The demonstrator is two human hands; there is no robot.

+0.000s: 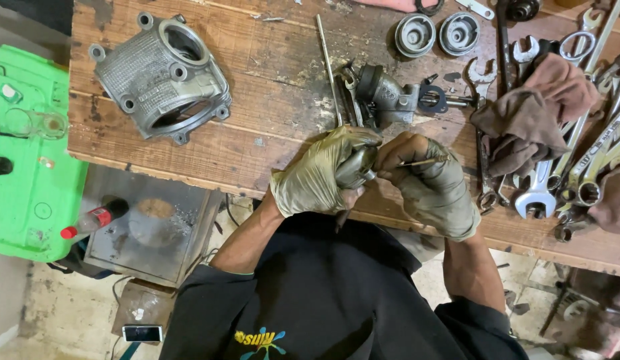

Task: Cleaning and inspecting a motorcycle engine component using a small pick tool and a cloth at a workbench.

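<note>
Both my hands wear grimy greenish gloves and meet at the near edge of a worn wooden workbench. My left hand grips a small grey metal part. My right hand pinches a thin metal pin whose tip points left at that part. Just beyond my hands lies a grey cast valve-like assembly with a black ring gasket, and a long thin rod beside it.
A large grey cast housing lies at the bench's far left. Two round metal caps sit at the top. Several wrenches and a brown rag crowd the right. A green plastic crate, a bottle and a phone are below left.
</note>
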